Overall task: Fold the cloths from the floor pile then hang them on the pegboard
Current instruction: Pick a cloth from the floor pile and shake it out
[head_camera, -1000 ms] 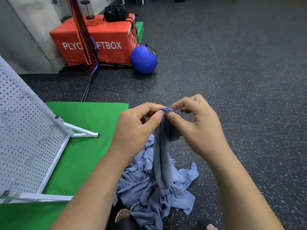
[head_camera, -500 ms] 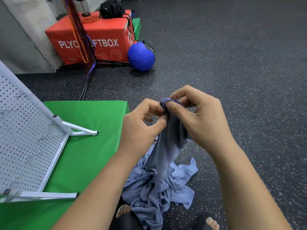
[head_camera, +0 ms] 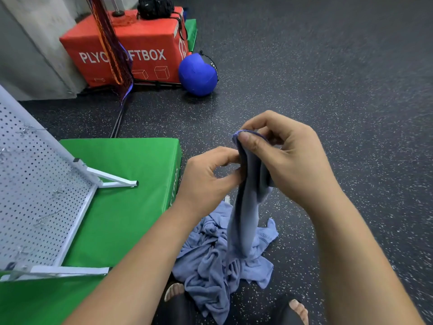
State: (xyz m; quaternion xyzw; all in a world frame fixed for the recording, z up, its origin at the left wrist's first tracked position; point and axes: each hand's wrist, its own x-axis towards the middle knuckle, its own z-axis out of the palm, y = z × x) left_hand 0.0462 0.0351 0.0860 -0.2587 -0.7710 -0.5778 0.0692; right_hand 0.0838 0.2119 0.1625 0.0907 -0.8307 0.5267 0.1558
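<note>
Head view: the floor is dark rubber flecked with white, running to a grey concrete wall at the far left. Against that wall stands a red plyo box with white lettering, a black bag on its top and a blue ball touching its right lower corner. Orange and purple cords hang in front of the box. A green mat lies on the floor at the left, and on it stands the white pegboard, tilted on white feet, with small metal hooks in its holes.

The pile of cloths, pale blue and crumpled, lies on the floor just beside the mat's right edge, between two sandalled feet.

One blue cloth is raised above the pile, hanging in a narrow bunched column whose lower end reaches the heap. The right hand pinches its darker hemmed top edge between thumb and forefinger, fingers curled. The left hand pinches the cloth's side just below, thumb and fingertips closed on the fabric.
</note>
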